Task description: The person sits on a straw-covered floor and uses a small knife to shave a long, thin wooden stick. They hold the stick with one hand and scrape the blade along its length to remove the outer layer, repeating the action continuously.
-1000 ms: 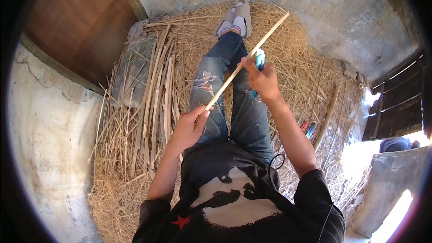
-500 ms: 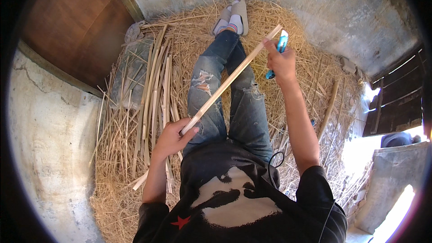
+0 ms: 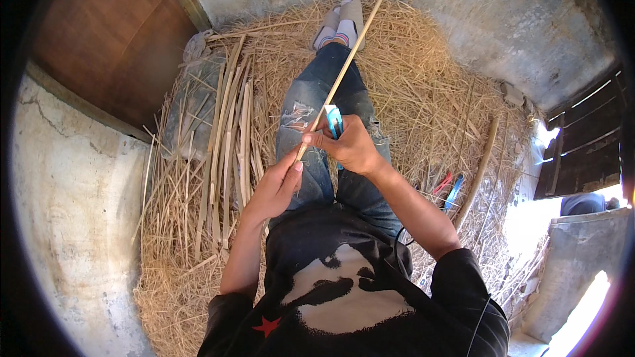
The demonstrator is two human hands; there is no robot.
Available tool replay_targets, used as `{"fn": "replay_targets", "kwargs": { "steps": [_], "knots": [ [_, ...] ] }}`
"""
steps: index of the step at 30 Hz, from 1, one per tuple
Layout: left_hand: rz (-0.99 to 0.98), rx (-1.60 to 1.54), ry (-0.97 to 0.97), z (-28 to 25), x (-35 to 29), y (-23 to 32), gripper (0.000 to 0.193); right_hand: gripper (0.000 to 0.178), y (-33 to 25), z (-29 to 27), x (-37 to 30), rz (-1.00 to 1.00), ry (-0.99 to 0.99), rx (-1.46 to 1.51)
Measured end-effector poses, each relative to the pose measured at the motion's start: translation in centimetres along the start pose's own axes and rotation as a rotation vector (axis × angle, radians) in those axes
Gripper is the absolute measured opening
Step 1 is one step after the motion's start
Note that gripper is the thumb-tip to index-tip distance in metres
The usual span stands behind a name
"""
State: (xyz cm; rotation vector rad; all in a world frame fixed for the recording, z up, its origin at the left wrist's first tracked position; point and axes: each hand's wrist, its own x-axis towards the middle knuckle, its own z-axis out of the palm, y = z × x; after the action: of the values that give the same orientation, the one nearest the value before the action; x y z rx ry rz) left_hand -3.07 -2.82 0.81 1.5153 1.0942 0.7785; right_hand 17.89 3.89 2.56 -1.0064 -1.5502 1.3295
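Seen from above, a person's black shirt (image 3: 423,311) carries a pale print (image 3: 357,297) and, at 7 o'clock from the hands, a red star (image 3: 266,326). The left hand (image 3: 272,188) grips the near end of a slim wooden strip (image 3: 354,55), angled toward 1 o'clock above ripped jeans (image 3: 366,201); the right hand (image 3: 352,147) wraps a blue cutter (image 3: 334,121), its markings too small to read. Red and blue tools (image 3: 454,192) lie at 4 o'clock, loose strips (image 3: 228,125) at 9, slippers (image 3: 355,16) at 12, amid straw (image 3: 423,86).
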Motion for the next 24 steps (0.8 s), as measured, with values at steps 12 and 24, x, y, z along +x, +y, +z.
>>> {"fn": "replay_targets", "kwargs": {
  "steps": [12, 24],
  "knots": [
    [-0.026, 0.028, -0.038, -0.1, -0.5, 0.6, 0.035, 0.031, 0.0, -3.7, 1.7, 0.148, 0.265, 0.279],
    [0.139, 0.122, 0.237, 0.7, -0.4, -0.5, 0.037, 0.029, 0.2, -0.8, -0.1, -0.008, 0.229, -0.028]
  ]
}}
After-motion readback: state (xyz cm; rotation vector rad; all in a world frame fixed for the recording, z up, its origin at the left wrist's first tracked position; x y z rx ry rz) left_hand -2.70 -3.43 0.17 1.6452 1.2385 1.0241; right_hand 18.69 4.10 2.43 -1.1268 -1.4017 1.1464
